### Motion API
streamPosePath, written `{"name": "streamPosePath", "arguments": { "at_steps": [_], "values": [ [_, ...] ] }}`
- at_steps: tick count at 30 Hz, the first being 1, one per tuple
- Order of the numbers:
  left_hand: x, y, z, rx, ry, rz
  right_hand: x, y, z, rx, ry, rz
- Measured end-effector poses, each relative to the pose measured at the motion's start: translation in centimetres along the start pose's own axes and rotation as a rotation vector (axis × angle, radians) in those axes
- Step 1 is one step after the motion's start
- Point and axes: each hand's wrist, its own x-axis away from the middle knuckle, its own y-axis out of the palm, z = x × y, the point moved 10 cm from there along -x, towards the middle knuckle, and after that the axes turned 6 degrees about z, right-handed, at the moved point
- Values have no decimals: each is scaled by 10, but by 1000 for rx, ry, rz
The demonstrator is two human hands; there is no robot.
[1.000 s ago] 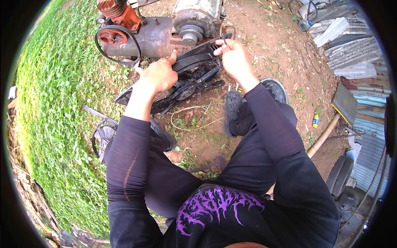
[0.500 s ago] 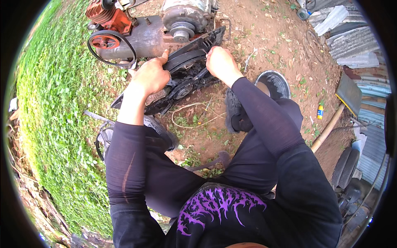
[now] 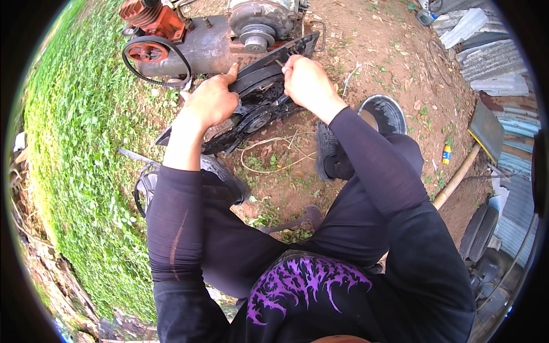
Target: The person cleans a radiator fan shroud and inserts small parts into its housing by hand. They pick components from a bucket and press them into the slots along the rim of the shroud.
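Note:
A black fan shroud (image 3: 258,80) with a round rim and a hub stands tilted on the ground between my feet and the air compressor. My left hand (image 3: 213,102) grips its upper left edge, index finger stretched along the rim and the other fingers partly hidden. At the shroud's upper right side, my right hand (image 3: 309,83) is closed in a pinch. Something thin and dark shows at those fingertips, too small to name. Below the hub, the fan's inner parts are dark and hard to make out.
Beyond the shroud lies a rusty compressor tank (image 3: 209,48) with an orange pump head, belt and motor (image 3: 260,23). A black bucket (image 3: 384,114) stands by my right foot. Thin cord (image 3: 269,170) loops on the soil. A shovel (image 3: 486,132) and yellow bottle (image 3: 446,154) lie right.
My right hand has shifted slightly up along the shroud, and a thin dark piece now shows at its fingertips. The left hand keeps its hold. The whole view has moved a little.

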Motion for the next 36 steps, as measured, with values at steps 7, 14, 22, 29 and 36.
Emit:
{"name": "streamPosePath", "arguments": {
  "at_steps": [7,14,22,29,36],
  "values": [
    [2,-1,0,-11,-21,-4,1,-4,-15,196,-25,-19],
    [-1,3,-2,-17,10,-7,-7,-10,-11,205,-52,-1],
    [-2,5,-10,-35,-45,-52,-26,-60,13,467,33,2],
    [-4,7,-9,-19,-73,-47,-39,-59,38,452,-18,90],
    [-5,7,-8,10,-35,-30,-40,-55,32,460,66,-1]
  ]
}}
